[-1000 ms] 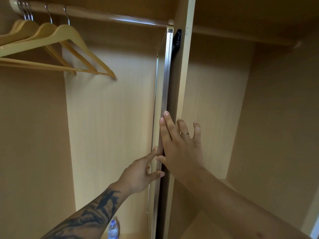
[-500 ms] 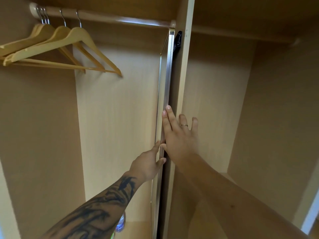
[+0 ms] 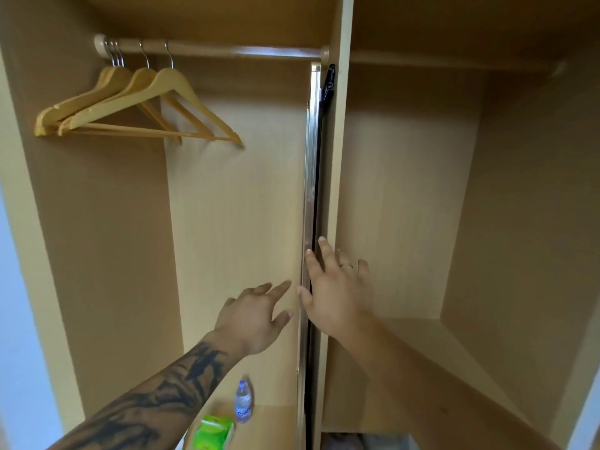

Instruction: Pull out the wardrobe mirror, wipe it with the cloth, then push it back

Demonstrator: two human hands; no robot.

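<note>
Mirror [image 3: 312, 177] stands edge-on inside the wardrobe, flat against the central divider panel [image 3: 337, 157], with both hands at its front edge.

Its metal frame runs from just under the hanging rail [image 3: 227, 51] down to the wardrobe floor. Right hand [image 3: 337, 293]: fingers straight and spread, forefinger and thumb touching the frame edge, remaining fingers lying across the divider; a ring shows on one finger. Left hand [image 3: 256, 316]: fingers relaxed and slightly apart, pointing at the frame, tips just short of it, holding nothing; contact cannot be confirmed. Left compartment holds wooden hangers [image 3: 136, 105] on the rail, a water bottle [image 3: 243, 401] and a green packet [image 3: 212, 433] on the floor.
</note>
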